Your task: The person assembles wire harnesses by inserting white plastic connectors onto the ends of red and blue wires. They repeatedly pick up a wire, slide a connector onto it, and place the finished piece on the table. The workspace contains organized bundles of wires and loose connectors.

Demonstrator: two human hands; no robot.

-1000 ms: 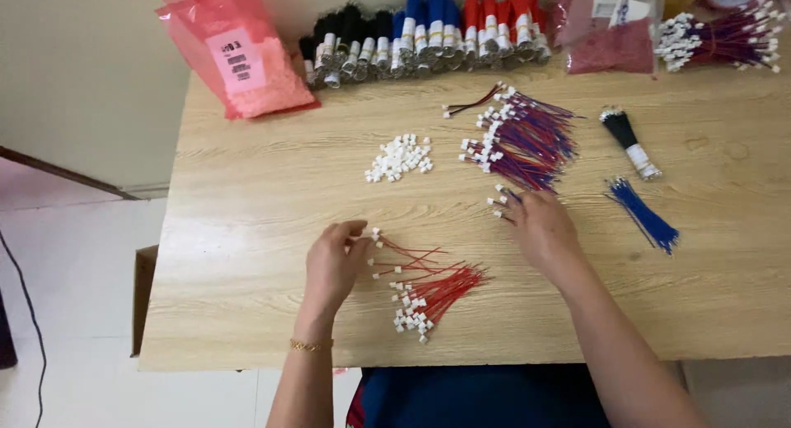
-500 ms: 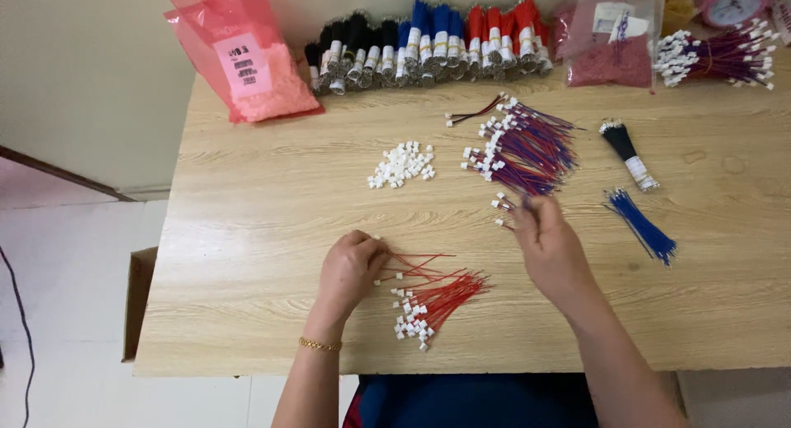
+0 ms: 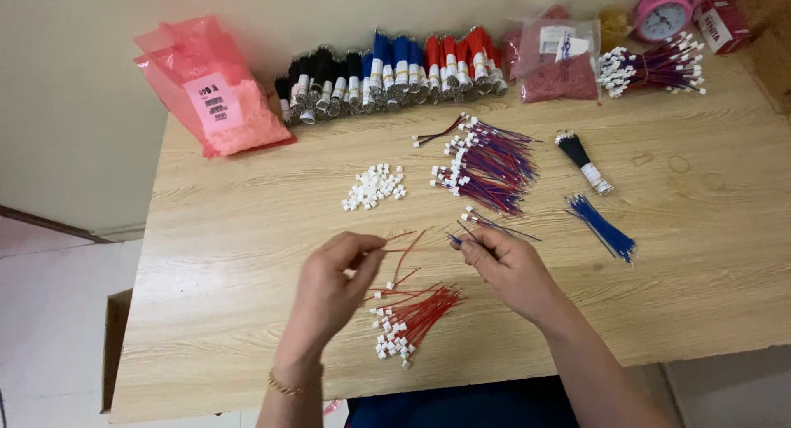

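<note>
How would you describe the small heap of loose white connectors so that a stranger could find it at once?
Start at the wooden table and find the pink plastic bag at its far left. The heap of white connectors lies to the right of it, nearer the person. Unlike the neighbouring red and blue wire bundle, these pieces have no wires.

Near edge: your left hand [image 3: 329,292] and right hand [image 3: 507,267] sit over the desk [image 3: 247,230], the pile of wires with connectors [image 3: 408,317] between them.
Middle: loose connectors [image 3: 373,187] lie left of the mixed wire bundle [image 3: 488,163].
Back: row of wire bundles [image 3: 391,70], bag [image 3: 210,90] to its left.
Right: a short wire bunch [image 3: 601,226].
</note>
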